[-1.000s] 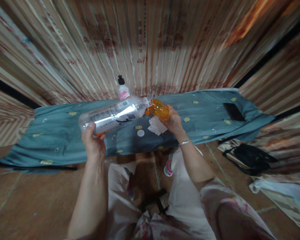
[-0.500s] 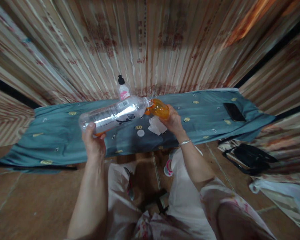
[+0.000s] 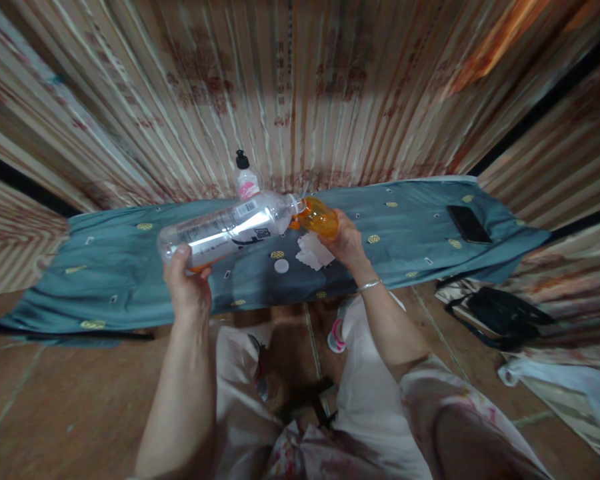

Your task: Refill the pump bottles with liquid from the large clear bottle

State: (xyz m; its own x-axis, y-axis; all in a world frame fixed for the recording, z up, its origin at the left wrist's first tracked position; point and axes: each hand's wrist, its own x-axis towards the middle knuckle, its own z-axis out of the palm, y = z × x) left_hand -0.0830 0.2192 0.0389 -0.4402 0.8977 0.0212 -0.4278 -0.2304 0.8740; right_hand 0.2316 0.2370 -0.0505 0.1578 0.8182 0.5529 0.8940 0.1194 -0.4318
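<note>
Pleated, striped curtain (image 3: 260, 80) with reddish printed motifs, forming the backdrop and enclosing both sides. An orange patch of light (image 3: 495, 50) falls across its upper right; elsewhere the lighting is dim. Dark bars (image 3: 545, 107) run obliquely at left and right. Below, a long tabletop (image 3: 125, 260) bears a blue-green cloth printed with yellow motifs. The brown floor (image 3: 80, 400) is divided by pale joint lines.

Orange bottle (image 3: 321, 219), yellow-patterned teal cloth (image 3: 253, 277)

L hand (image 3: 189, 287) & R hand (image 3: 347, 241) curled; L forearm (image 3: 185, 393) fwd, R forearm (image 3: 393, 323) slanted inward.
</note>
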